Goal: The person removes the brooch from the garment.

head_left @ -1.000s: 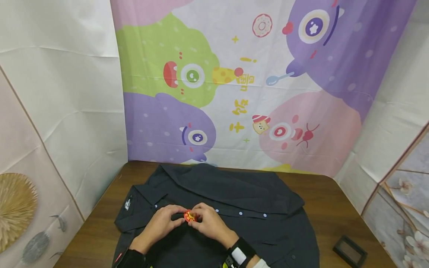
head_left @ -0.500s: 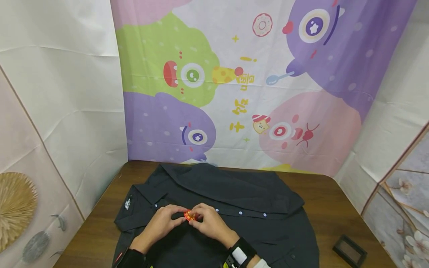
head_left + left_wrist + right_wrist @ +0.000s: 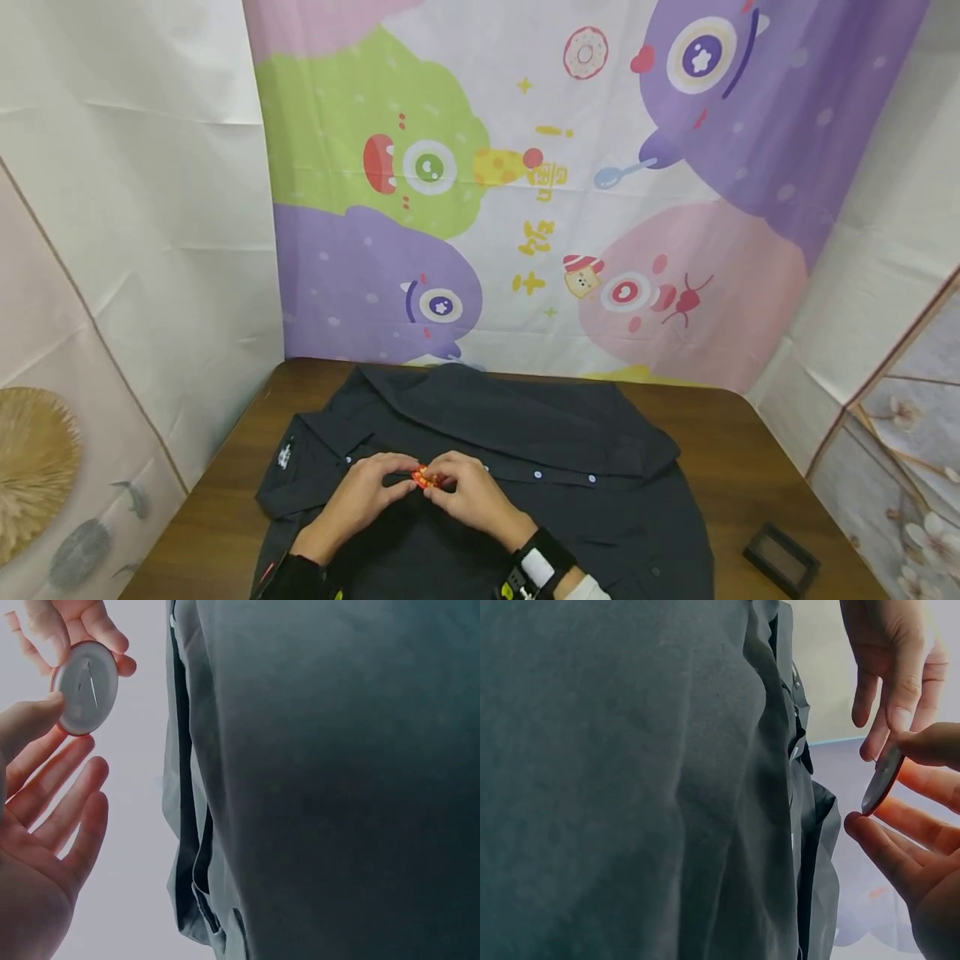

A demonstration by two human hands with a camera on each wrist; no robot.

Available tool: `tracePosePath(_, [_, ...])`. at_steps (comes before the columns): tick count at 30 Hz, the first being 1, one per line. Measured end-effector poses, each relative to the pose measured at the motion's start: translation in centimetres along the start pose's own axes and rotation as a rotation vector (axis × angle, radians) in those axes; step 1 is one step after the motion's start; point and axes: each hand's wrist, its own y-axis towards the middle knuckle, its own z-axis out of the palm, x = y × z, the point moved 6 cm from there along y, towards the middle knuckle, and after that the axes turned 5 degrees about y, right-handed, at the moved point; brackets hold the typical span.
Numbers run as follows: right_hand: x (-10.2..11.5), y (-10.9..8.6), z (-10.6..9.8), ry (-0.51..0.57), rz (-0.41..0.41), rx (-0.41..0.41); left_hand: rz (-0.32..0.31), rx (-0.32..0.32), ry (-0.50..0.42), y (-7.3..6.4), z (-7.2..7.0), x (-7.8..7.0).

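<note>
Between both hands, above a dark button-up shirt (image 3: 570,525), is a small round pin badge (image 3: 424,477) with a red and yellow front. My left hand (image 3: 363,496) pinches its left edge between thumb and fingers, while my right hand (image 3: 476,498) pinches the right edge. The left wrist view shows the badge's pale back (image 3: 79,705) with a thin metal pin (image 3: 92,684) across it. Seen from the right wrist, the badge (image 3: 883,780) is nearly edge-on and clear of the cloth. The shirt lies spread on the table, with light buttons along its front.
A small black rectangular frame (image 3: 782,560) lies on the brown wooden table (image 3: 735,433), right of the shirt. A cartoon-printed cloth (image 3: 525,333) hangs behind the table, with pale sheets (image 3: 202,250) at the sides.
The badge has tilted a little, its front looking narrower than before. Both hands keep their grip and have shifted very slightly upward in the head view. The shirt and frame stay put.
</note>
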Motion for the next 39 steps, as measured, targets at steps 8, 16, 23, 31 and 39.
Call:
tracePosePath(8, [0.21,0.26,-0.22,0.025,0.003,-0.028,0.019,-0.019,-0.009,0.37,-0.62,0.0])
tracePosePath(16, [0.09,0.06,-0.16,0.064,0.026,-0.043,0.024,-0.037,-0.032,0.2,-0.74,-0.16])
tracePosePath(23, [0.15,-0.04,-0.18,0.073,0.019,-0.041,0.02,-0.048,-0.051,0.08,-0.78,-0.2])
tracePosePath(31, [0.24,0.08,-0.52,0.082,0.008,-0.046,0.032,-0.071,-0.064,0.46,-0.92,-0.25])
tracePosePath(39, [0.16,-0.21,-0.45,0.082,0.022,-0.028,0.014,-0.063,-0.079,0.28,-0.69,-0.22])
